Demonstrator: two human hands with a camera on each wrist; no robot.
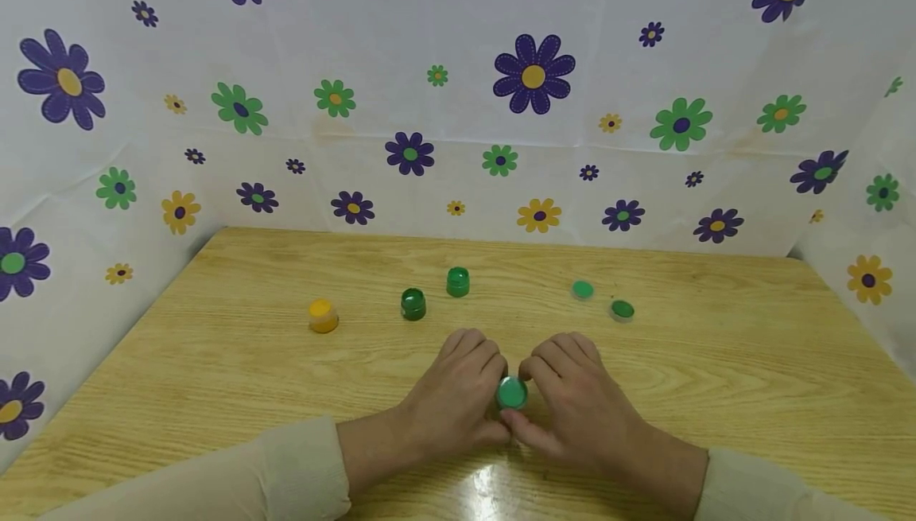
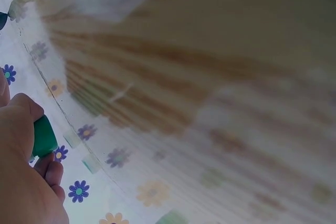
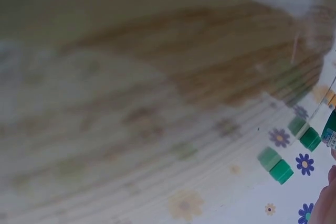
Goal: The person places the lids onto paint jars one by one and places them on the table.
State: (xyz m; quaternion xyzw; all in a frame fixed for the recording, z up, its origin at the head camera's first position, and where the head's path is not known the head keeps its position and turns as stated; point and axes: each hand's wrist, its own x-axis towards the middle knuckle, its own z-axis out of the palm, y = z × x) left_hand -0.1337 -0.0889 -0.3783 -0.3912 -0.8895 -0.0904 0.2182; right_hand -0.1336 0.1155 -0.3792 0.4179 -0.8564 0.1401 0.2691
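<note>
A small green paint jar [image 1: 511, 393] with a light green lid is between both hands, low over the near middle of the table. My left hand [image 1: 458, 394] grips its left side, with curled fingers at the far side and the thumb toward me. On the other side, my right hand [image 1: 583, 402] pinches it, thumb at the near rim of the lid and index finger at the right edge. The left wrist view shows the jar's green side [image 2: 45, 136] between thumb and fingers. A printed label [image 3: 331, 137] on the jar shows in the right wrist view.
Beyond the hands stand a dark green paint jar [image 1: 413, 305] and another green jar [image 1: 458, 282], both without lids. A yellow paint jar [image 1: 323, 316] is to their left. Two green lids [image 1: 583, 290] lie at the right. Flowered cloth [image 1: 458, 115] walls the table's back and sides.
</note>
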